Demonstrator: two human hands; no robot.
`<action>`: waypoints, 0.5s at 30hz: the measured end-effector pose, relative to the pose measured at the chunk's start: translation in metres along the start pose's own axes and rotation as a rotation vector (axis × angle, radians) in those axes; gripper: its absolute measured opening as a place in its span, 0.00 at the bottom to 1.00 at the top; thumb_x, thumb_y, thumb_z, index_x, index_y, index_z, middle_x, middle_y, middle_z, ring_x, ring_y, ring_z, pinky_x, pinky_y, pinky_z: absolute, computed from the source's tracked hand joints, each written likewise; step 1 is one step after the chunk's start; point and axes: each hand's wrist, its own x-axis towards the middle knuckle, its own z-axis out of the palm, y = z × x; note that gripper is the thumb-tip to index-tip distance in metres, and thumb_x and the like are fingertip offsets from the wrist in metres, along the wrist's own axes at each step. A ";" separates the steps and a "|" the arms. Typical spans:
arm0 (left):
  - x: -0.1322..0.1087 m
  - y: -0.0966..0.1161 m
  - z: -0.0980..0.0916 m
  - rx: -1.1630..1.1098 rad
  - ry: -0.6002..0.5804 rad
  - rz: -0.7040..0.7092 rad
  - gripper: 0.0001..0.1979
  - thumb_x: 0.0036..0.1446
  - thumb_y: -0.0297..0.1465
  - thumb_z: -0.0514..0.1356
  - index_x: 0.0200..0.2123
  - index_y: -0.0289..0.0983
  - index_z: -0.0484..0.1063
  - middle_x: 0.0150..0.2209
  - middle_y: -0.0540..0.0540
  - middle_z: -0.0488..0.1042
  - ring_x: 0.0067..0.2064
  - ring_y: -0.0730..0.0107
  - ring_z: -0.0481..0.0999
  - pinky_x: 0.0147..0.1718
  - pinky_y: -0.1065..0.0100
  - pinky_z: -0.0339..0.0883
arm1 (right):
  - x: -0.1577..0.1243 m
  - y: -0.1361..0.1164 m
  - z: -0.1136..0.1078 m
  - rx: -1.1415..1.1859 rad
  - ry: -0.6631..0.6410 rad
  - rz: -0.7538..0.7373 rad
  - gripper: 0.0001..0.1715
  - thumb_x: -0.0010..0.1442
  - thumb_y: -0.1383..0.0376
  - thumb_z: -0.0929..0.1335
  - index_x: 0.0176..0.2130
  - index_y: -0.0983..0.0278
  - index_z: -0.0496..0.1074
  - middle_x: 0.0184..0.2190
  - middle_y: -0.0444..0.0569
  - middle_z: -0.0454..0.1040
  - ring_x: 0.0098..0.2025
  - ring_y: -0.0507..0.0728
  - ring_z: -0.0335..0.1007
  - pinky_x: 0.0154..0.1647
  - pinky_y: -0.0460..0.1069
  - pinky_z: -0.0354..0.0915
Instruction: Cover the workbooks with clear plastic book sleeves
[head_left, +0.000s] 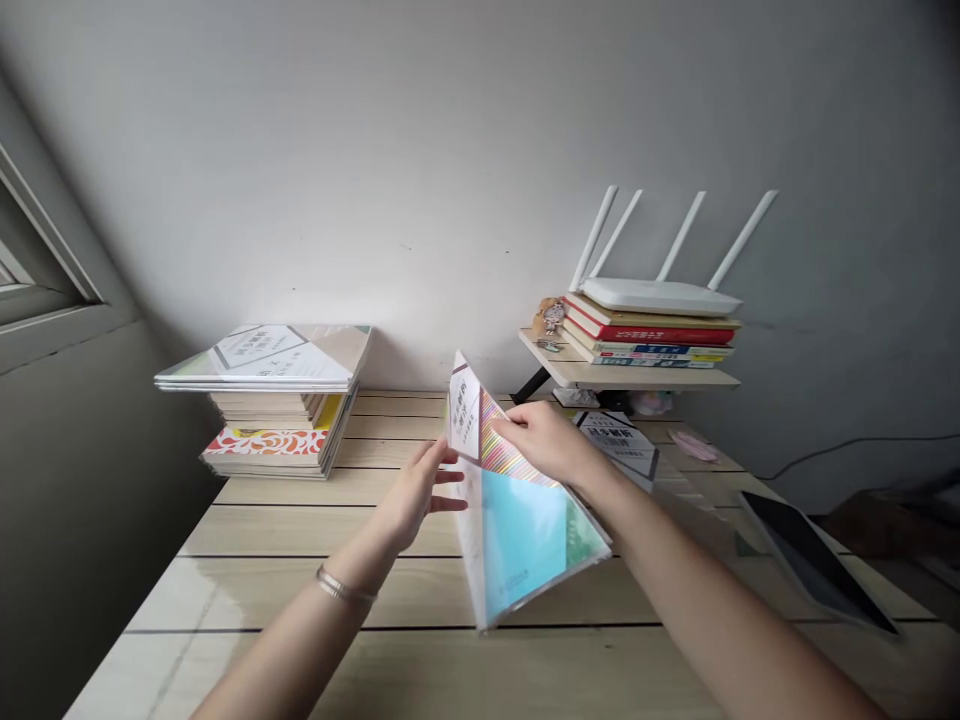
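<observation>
A thin booklet (525,530) with a blue, green and striped cover, in what looks like a clear sleeve, is held upright and tilted above the middle of the table. My right hand (544,437) grips its upper right edge, thumb on the cover. On the booklet's left side, my left hand (424,495) has its fingers spread beside the edge; any light contact there is hard to make out. A silver bracelet circles my left wrist.
Books and booklets (270,440) are stacked at the back left. A raised shelf (637,374) at the right holds books and a white router (660,295). Another booklet (619,445) lies beyond my right forearm, and a dark tablet (817,560) lies near the right edge.
</observation>
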 end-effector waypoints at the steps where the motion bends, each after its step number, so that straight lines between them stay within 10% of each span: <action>1: 0.004 0.012 0.007 0.012 -0.030 -0.049 0.24 0.49 0.51 0.59 0.34 0.35 0.69 0.42 0.39 0.68 0.40 0.59 0.71 0.31 0.61 0.72 | -0.003 -0.004 0.003 -0.008 -0.005 -0.021 0.23 0.51 0.58 0.66 0.13 0.65 0.60 0.10 0.37 0.51 0.15 0.45 0.46 0.16 0.45 0.41; 8: 0.032 0.052 0.019 0.250 -0.072 -0.179 0.18 0.50 0.44 0.61 0.33 0.33 0.70 0.27 0.44 0.72 0.26 0.66 0.72 0.23 0.66 0.69 | -0.012 -0.004 0.017 0.336 -0.227 0.027 0.26 0.59 0.49 0.59 0.32 0.65 0.75 0.34 0.50 0.76 0.34 0.58 0.71 0.23 0.46 0.63; 15: 0.027 0.041 0.015 0.166 -0.075 -0.144 0.12 0.55 0.36 0.60 0.29 0.31 0.72 0.21 0.46 0.72 0.21 0.71 0.71 0.22 0.70 0.68 | -0.019 0.017 0.035 0.373 -0.030 -0.018 0.16 0.51 0.55 0.68 0.35 0.64 0.75 0.37 0.51 0.77 0.41 0.60 0.72 0.36 0.49 0.68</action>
